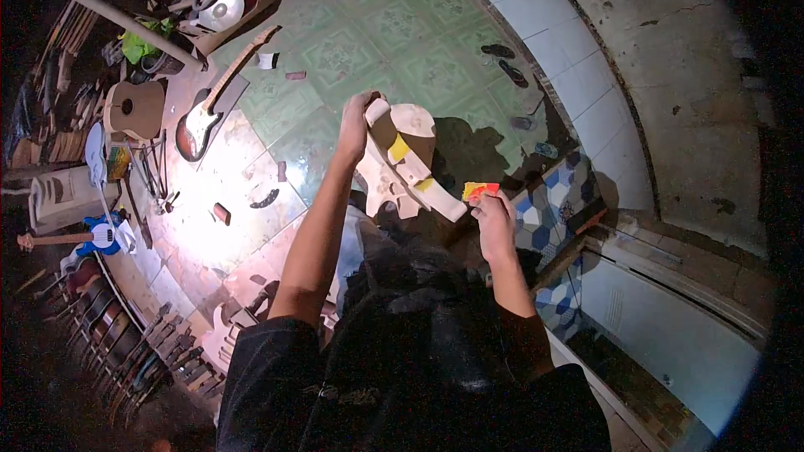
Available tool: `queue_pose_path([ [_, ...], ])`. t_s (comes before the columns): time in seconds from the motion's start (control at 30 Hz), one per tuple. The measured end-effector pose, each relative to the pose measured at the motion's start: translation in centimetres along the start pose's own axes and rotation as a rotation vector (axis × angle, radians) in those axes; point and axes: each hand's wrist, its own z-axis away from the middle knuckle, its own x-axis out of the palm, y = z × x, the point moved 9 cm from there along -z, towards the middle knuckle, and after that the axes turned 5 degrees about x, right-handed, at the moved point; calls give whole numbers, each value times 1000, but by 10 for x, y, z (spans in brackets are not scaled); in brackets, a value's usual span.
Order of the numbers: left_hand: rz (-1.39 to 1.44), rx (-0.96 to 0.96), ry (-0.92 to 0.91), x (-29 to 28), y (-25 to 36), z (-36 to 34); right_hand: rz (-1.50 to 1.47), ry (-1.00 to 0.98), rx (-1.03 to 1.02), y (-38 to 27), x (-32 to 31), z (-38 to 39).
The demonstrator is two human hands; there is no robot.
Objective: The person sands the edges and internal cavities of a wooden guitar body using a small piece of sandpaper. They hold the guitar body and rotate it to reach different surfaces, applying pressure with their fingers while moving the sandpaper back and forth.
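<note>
My left hand (358,121) grips the upper end of a pale, unpainted wooden guitar body (444,198), which is tilted so that its curved edge faces up. Yellow patches mark that edge. Behind it shows a flat pale wooden face (414,122) with cutouts; I cannot tell whether this is the same piece or a second one. Just past the lower right end of the edge, my right hand (495,222) pinches a small red-and-yellow flat piece (481,191), apart from the wood. Its exact kind is unclear.
A sunburst electric guitar (194,131) and an acoustic guitar body (136,106) lie to the left, near a blue ukulele-like instrument (102,236). Many wooden parts (180,351) line the lower left. Sandals (512,73) lie far right; a pale cabinet-like panel (662,326) stands near right.
</note>
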Motion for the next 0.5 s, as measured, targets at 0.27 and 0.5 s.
queue_pose_path([
  [0.27,353,-88,-188,18,35,19,-115,66,1,4,7,1],
  [0.5,-325,222,-118,20,59,30,-105,114,-90,-8,18,-3],
])
